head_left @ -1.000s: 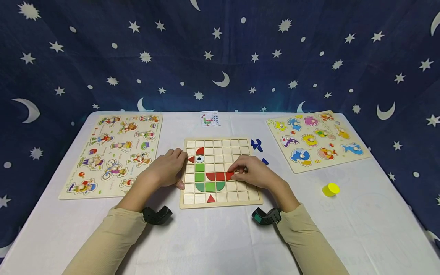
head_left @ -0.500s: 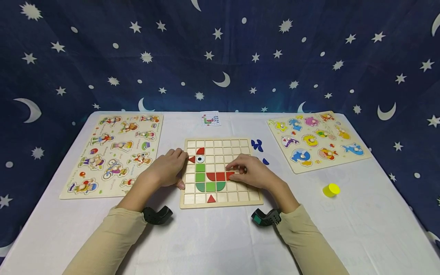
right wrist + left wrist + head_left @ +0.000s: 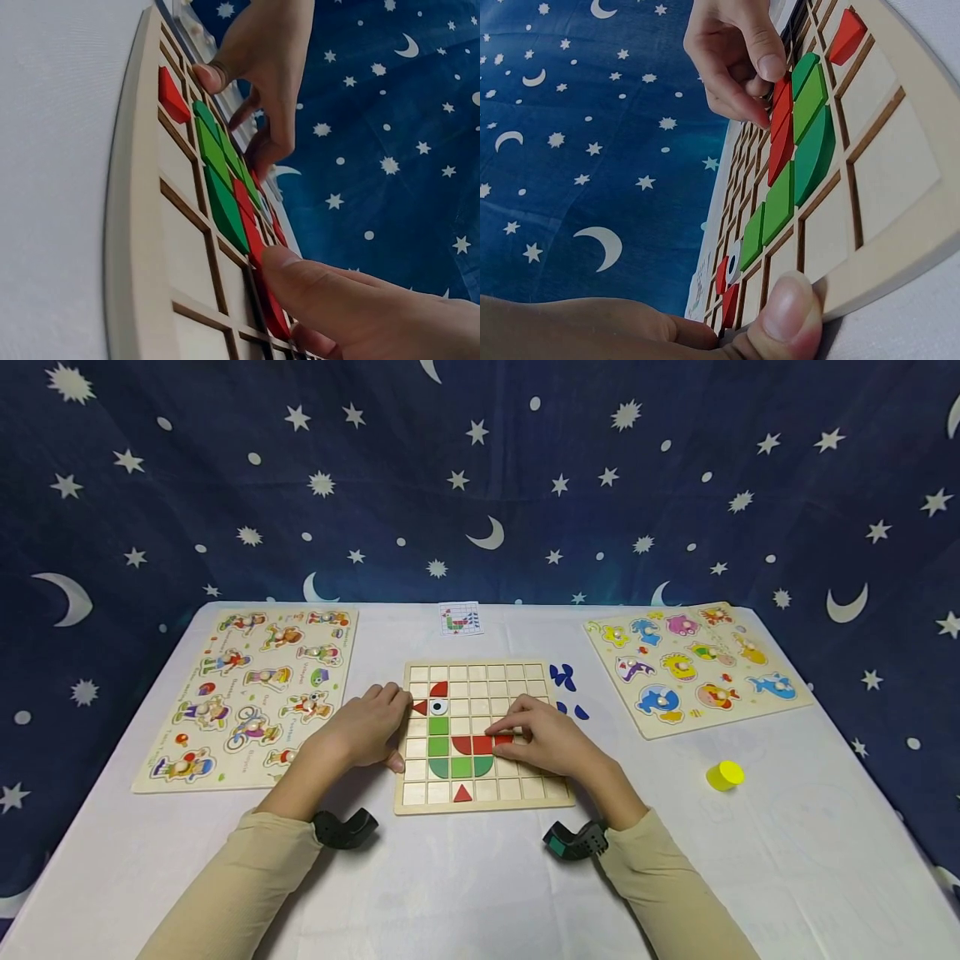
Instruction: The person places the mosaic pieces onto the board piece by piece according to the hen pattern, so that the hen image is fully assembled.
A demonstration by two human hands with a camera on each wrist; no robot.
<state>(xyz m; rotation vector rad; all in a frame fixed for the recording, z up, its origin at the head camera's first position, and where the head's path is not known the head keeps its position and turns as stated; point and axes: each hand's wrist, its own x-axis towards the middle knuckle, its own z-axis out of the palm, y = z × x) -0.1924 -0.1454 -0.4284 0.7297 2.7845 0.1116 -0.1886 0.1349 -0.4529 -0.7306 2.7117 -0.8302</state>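
Observation:
A wooden grid board (image 3: 517,793) lies mid-table, bearing red, green and eye-marked pieces. My left hand (image 3: 363,727) holds its left edge, with the thumb (image 3: 789,311) on the rim and bent fingers farther up. Over the board's right half, my right hand (image 3: 551,739) has thumb and index finger at the end of the red row. Between them is a red quarter-round piece (image 3: 271,304), partly hidden by the thumb. Left of it are more red pieces (image 3: 472,745), above a green row (image 3: 462,767). A red triangle (image 3: 462,793) sits in the bottom row.
Several blue petal-shaped pieces (image 3: 562,677) lie right of the board. A small pattern card (image 3: 460,618) is behind it. Picture puzzle boards stand at left (image 3: 251,702) and right (image 3: 693,664). A yellow cylinder (image 3: 725,775) stands at right on the white-covered table (image 3: 465,885).
My right hand has shifted slightly left, and the red quarter-round piece now sits lower, in line with the red row. My left hand stays at the board's edge.

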